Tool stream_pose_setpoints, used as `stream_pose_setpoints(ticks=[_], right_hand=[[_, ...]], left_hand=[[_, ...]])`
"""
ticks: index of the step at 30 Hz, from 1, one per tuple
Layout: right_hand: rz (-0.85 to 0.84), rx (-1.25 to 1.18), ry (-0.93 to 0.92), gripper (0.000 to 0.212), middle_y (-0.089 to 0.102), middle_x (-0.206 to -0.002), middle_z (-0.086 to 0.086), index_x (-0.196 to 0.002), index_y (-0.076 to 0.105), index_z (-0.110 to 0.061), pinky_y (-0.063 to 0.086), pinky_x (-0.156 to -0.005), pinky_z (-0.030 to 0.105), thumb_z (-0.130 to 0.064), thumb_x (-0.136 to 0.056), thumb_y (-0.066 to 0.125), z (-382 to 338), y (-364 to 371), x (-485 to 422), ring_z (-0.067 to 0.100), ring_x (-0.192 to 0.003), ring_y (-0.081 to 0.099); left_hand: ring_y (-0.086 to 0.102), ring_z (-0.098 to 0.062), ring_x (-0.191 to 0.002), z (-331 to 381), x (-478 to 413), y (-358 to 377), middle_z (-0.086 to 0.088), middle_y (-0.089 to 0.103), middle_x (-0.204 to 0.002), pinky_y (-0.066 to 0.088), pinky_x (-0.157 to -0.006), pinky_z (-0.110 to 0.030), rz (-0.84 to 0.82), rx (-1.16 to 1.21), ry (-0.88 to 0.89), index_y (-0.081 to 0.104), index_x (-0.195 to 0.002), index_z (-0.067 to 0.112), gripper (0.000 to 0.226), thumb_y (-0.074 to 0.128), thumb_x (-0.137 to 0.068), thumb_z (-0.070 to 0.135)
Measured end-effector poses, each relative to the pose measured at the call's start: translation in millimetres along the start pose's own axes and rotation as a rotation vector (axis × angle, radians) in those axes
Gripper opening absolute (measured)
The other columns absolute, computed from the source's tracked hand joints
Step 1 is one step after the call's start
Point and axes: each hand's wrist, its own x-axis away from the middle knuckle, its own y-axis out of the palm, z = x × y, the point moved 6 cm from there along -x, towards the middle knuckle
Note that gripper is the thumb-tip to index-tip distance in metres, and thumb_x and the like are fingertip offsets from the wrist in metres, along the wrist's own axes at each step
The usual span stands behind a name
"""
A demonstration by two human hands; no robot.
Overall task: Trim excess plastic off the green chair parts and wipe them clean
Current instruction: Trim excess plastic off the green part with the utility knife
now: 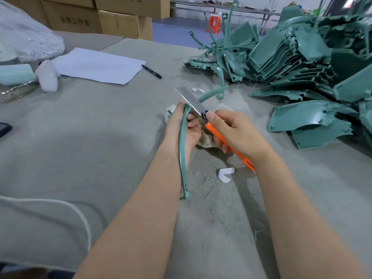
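Near the middle of the grey cloth-covered worktop, the left hand grips a long curved green plastic chair strip, its fingers curled round the upper stretch. The strip's lower end hangs toward six o'clock beside the forearm, and its top bends away toward two o'clock. The right hand wraps its fingers round an orange-handled utility knife, thumb pressed at the black slider. The extended steel blade points to eleven o'clock and lies against the strip just above the left hand. A crumpled beige cloth lies under both hands. A heap of green plastic chair parts sits at two o'clock, and a white sheet of paper with a black marker pen lies at ten o'clock.
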Motion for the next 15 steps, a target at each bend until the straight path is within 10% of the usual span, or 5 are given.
stream_pose_setpoints(ticks=[9, 15], right_hand=[[-0.328, 0.094, -0.038, 0.038, 0.057, -0.051, 0.001, -0.073, 0.06, -0.014, 0.046, -0.045, 0.027, -0.046, -0.093, 0.056, -6, 25, 11, 0.023, -0.043, 0.055], [-0.077, -0.013, -0.004, 0.036, 0.056, -0.051, -0.001, -0.079, 0.063, -0.01, 0.043, -0.043, 0.02, -0.04, -0.096, 0.054, -4, 2, 8, 0.015, -0.042, 0.051]], left_hand=[[0.034, -0.002, -0.022, 0, -7, 5, 0.003, 0.038, -0.035, 0.031, -0.026, -0.016, -0.083, -0.054, -0.167, 0.046, -0.065, 0.004, 0.055, 0.023, -0.106, 0.033], [0.044, -0.01, -0.025, -3, 1, -3, -0.002, 0.046, -0.042, 0.032, -0.03, -0.011, 0.1, -0.09, -0.004, 0.046, -0.07, 0.008, 0.035, 0.042, -0.102, 0.023]])
